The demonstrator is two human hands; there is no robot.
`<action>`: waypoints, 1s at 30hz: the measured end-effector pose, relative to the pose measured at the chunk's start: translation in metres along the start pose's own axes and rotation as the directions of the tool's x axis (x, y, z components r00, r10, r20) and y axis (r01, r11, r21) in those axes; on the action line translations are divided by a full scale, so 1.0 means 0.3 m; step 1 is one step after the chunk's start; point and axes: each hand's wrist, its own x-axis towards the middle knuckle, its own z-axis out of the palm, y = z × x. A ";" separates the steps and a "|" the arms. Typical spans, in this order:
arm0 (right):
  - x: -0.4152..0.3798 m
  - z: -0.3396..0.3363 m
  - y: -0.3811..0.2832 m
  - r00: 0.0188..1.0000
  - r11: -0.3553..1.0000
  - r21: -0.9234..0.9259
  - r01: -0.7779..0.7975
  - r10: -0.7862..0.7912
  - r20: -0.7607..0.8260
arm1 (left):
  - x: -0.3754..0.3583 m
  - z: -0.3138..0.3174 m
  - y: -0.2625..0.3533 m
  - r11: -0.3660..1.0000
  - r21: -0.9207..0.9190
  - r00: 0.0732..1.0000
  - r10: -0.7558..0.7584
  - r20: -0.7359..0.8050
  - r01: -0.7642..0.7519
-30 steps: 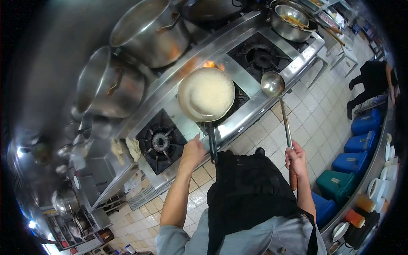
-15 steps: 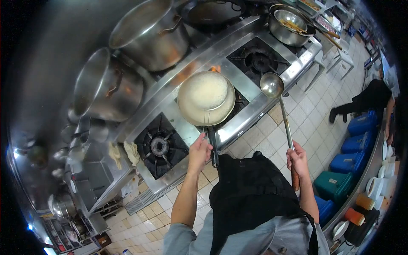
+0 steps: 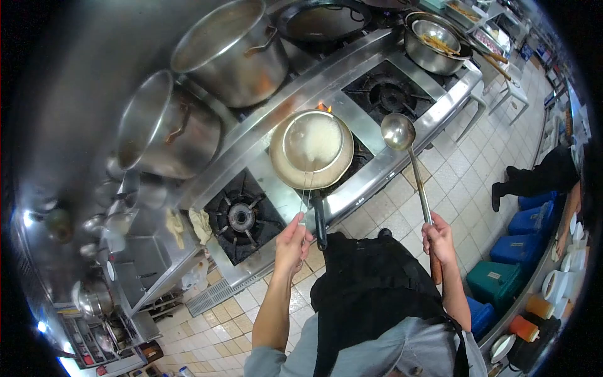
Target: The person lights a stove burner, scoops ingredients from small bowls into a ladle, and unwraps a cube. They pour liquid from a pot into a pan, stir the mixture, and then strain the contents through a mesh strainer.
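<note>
My left hand [image 3: 292,244] is closed on the thin wire handle of a round strainer [image 3: 312,143]. The strainer is over a light-coloured pan [image 3: 279,164], with pale foamy material showing in it. Beside my left fingers the pan's black handle [image 3: 320,223] points toward me, not gripped. Flames show at the pan's far edge. In my right hand [image 3: 440,239] is a long metal ladle [image 3: 398,131] with a wooden handle end; its bowl is above the stove's front edge, right of the pan.
Two large pots [image 3: 231,56] stand behind the stove at the left. Bare burners [image 3: 241,217] flank the pan. A metal bowl [image 3: 433,55] sits at the stove's far right. Blue bins [image 3: 514,244] and another person's dark-clothed leg [image 3: 531,182] are at the right.
The strainer has moved slightly toward me over the pan, and its foamy contents cover less of the mesh. My left hand is a little lower. The whole view has shifted slightly.
</note>
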 end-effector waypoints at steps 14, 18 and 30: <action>0.027 -0.019 0.013 1.000 1.000 0.019 -0.006 0.006 0.001 | -0.061 -0.024 0.082 0.998 0.057 0.999 0.022 0.025 -0.023; 0.023 -0.024 0.013 1.000 0.999 0.030 -0.011 0.012 -0.002 | 0.009 -0.092 0.119 0.810 0.527 0.937 0.343 -0.069 -0.257; 0.023 -0.072 0.053 0.999 0.998 0.066 -0.018 0.020 -0.036 | 0.060 -0.031 0.168 0.048 0.998 0.945 0.326 0.024 -0.042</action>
